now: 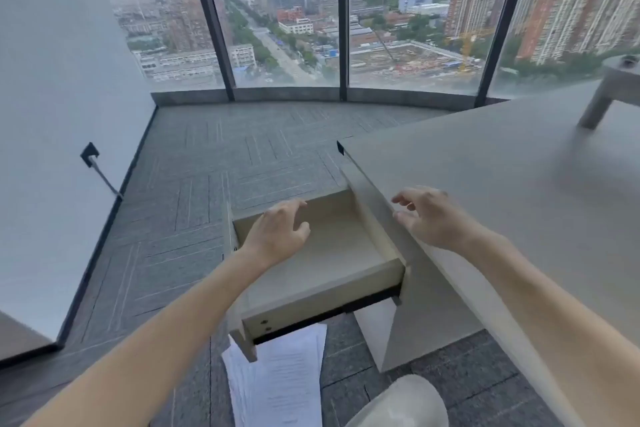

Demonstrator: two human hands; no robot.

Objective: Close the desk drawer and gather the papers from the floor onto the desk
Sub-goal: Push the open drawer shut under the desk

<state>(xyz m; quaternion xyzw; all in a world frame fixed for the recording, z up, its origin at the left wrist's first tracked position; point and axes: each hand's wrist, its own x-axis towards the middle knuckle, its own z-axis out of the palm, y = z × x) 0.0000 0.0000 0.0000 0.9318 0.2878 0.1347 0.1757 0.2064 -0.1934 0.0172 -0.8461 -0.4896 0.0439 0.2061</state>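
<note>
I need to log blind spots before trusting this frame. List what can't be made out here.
- Papers, head view: the upper part is hidden under the open drawer, the lower part cut off by the bottom edge; the print is too small to read.
- Left hand: whether it touches the drawer cannot be told.
- Desk: cut off by the right edge.

Two bare forearms, sleeveless right down to the frame's lower edge, without watch, bracelet or glove. Left grip [277, 232] and right grip [429, 215] both bare-fingered and ringless, with short nails. Below, one knee [401, 402] clad in pale, off-white trouser cloth, smooth and unpatterned.
</note>
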